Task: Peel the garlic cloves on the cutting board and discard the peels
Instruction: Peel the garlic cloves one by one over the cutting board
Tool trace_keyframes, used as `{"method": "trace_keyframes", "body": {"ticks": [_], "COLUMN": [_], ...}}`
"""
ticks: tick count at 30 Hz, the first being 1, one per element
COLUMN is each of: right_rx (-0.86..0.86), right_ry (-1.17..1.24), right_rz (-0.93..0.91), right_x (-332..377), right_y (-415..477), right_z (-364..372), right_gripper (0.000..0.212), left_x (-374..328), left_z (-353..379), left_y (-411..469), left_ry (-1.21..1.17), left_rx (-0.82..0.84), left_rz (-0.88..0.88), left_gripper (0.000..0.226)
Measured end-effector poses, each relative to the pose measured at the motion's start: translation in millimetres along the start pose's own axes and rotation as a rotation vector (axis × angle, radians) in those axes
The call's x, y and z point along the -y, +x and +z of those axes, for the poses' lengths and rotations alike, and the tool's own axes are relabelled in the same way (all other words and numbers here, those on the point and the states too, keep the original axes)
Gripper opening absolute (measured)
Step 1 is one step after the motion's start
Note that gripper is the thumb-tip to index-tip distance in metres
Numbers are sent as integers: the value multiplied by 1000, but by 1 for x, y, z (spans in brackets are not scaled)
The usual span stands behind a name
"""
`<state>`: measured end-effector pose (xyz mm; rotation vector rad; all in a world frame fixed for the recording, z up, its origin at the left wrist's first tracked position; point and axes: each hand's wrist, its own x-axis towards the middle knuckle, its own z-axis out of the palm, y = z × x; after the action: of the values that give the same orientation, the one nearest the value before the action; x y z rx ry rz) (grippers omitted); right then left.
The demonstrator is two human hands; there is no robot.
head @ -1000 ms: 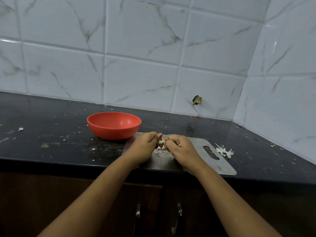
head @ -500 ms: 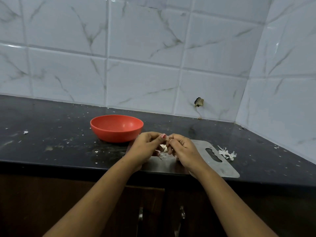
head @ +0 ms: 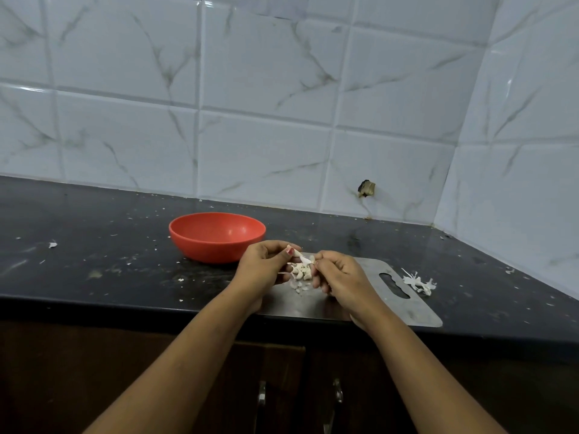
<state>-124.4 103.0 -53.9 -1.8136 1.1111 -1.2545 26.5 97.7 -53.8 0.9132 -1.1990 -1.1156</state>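
Head: left hand (head: 266, 268) and right hand (head: 342, 274) both pinch garlic clove (head: 302, 270) (above cutting board (head: 410, 306)).

no words, labels, brands, numbers or signs can be read anywhere in view (the only marks are the grey veins on the wall tiles (head: 263, 145), which are a pattern and not writing).
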Motion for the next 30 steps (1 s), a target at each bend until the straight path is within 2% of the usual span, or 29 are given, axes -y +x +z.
{"method": "trace_keyframes", "body": {"ticks": [11, 19, 21, 23, 27, 30], "right_rx": [-195, -281, -303, -245, -49, -65], "right_ry": [1, -274, -269, -196, -344, -390], "right_rz": [58, 8, -57, -123, -180, -209], "right_x": [-3, -7, -6, -4, -6, -8], "right_y": [2, 0, -1, -1, 1, 0], "right_z": [-4, 0, 0, 1, 4, 4], "right_gripper": [37, 31, 19, 6, 10, 13], "left_x": [1, 2, 1, 1, -1, -1], "left_z": [-3, -2, -1, -1, 0, 0], "left_y": [1, 0, -1, -1, -5, -7], "left_ry": [-31, -16, 3, 14, 38, 58], "left_rx": [-63, -95, -86, -73, -17, 12], "left_rz": [-24, -23, -22, -11, 43, 66], "left_gripper": [13, 6, 5, 8, 7, 6]}}
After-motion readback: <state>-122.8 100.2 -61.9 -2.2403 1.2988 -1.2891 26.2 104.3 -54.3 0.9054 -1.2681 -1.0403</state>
